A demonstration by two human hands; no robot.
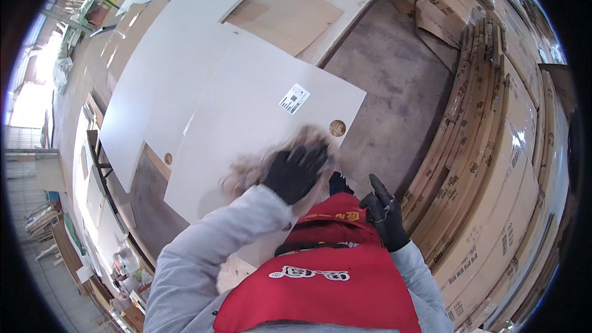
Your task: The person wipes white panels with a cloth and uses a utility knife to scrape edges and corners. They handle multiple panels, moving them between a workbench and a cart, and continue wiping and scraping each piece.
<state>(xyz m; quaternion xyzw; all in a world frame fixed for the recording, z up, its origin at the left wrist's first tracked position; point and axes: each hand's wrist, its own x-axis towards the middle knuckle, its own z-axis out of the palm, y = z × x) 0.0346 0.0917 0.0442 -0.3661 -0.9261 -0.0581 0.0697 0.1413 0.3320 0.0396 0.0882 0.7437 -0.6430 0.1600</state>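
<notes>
My left hand (pixel 298 171), in a black glove, presses on a bunched brownish cloth (pixel 245 173) that is blurred by motion. The cloth lies on a white board (pixel 231 101) near its front right edge. A printed label (pixel 294 99) sits on this board, and a round recess (pixel 337 128) near the right corner shows bare chipboard. Off to the right of the board, my right hand (pixel 386 212) hangs beside the red apron (pixel 319 282). Its index finger points outward, and nothing shows in its grasp. Loose white threads cling to that glove.
Another white board (pixel 171 69) lies partly under the first, with its own round recess (pixel 168 159). Brown cardboard (pixel 286 14) lies beyond. Tall stacks of flat cardboard cartons (pixel 481 203) line the right side. Concrete floor (pixel 384 69) shows between. Clutter (pixel 127 268) stands at lower left.
</notes>
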